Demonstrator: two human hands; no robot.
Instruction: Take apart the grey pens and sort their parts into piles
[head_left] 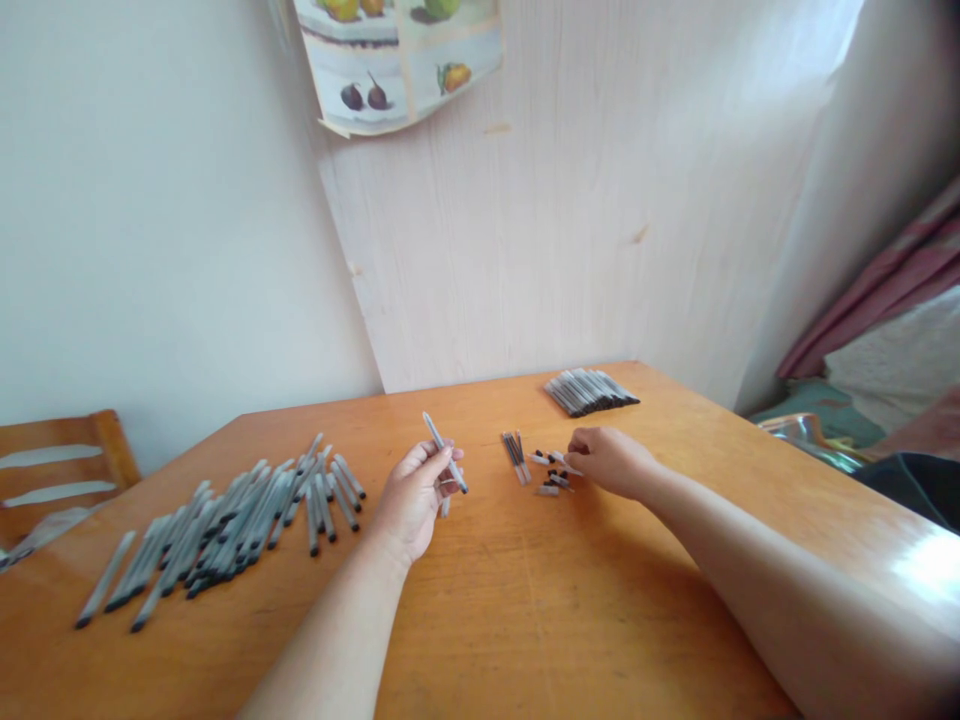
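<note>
My left hand is closed round a grey pen, held tilted above the wooden table. My right hand rests on the table with its fingers curled over several small black and grey pen parts; I cannot make out whether it grips one. A few thin pen refills lie just left of those parts, between my hands.
A large heap of grey pens covers the table's left side. A neat stack of pens lies at the far edge by the wall. A wooden chair back stands at left. Fabric and a shiny bowl sit right.
</note>
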